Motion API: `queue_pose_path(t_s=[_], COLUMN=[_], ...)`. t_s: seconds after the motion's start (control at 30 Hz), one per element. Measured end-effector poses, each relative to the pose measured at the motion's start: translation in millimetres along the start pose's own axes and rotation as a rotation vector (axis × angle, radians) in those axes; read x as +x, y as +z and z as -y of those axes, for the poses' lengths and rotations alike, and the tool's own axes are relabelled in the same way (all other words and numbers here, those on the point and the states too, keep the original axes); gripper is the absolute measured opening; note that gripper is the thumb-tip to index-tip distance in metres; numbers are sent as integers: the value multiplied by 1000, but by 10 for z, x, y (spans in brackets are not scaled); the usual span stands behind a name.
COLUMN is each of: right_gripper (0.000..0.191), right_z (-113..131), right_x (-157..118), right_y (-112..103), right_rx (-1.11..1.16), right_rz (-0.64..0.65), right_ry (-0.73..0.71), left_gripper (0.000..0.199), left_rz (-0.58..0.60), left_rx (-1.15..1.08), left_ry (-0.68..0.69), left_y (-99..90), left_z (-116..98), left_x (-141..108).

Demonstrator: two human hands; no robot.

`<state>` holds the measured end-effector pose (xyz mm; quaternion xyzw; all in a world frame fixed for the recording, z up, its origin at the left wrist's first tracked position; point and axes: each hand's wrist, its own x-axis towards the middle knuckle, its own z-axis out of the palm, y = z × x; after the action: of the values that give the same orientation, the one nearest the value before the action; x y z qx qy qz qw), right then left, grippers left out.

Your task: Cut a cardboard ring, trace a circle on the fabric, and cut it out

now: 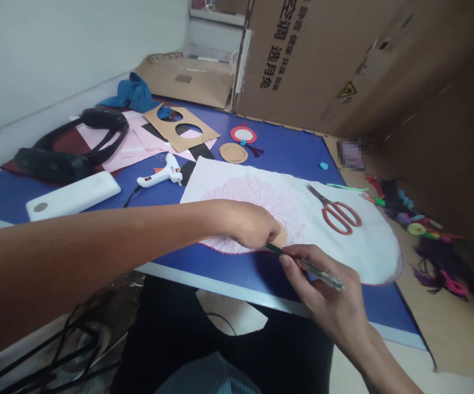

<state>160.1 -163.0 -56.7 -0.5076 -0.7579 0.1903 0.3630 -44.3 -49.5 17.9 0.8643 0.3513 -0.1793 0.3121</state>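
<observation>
White fabric (286, 191) with a pale pink flower-like print lies on the blue table. My left hand (255, 224) presses on its near part, fingers curled against a small round tan disc (280, 236). In my right hand (331, 290) is a clear pen (319, 272) with a dark green tip section, its point close to the left fingers and the disc. Scissors (335, 210) with reddish-brown handles rest on the fabric to the right, blades pointing up and left.
A white glue gun (163, 172), a white oblong box (73, 196) and a black headband device (76, 142) lie left. Behind are a cardboard piece with round holes (181, 126), a tan disc (233, 153) and a red-rimmed tag (243, 134). Coloured yarn pieces (429, 230) lie right.
</observation>
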Motion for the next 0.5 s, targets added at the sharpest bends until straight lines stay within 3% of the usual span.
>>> queue_pose_path(t_s=[0.5], right_gripper=[7], right_z=[-23], right_x=[-13], right_y=[-2], right_rx=[12], right_rz=[22], right_ry=[0], left_gripper=[47], left_rz=[11], left_rx=[42], left_ry=[15], left_y=[24], left_z=[-15], left_x=[-25])
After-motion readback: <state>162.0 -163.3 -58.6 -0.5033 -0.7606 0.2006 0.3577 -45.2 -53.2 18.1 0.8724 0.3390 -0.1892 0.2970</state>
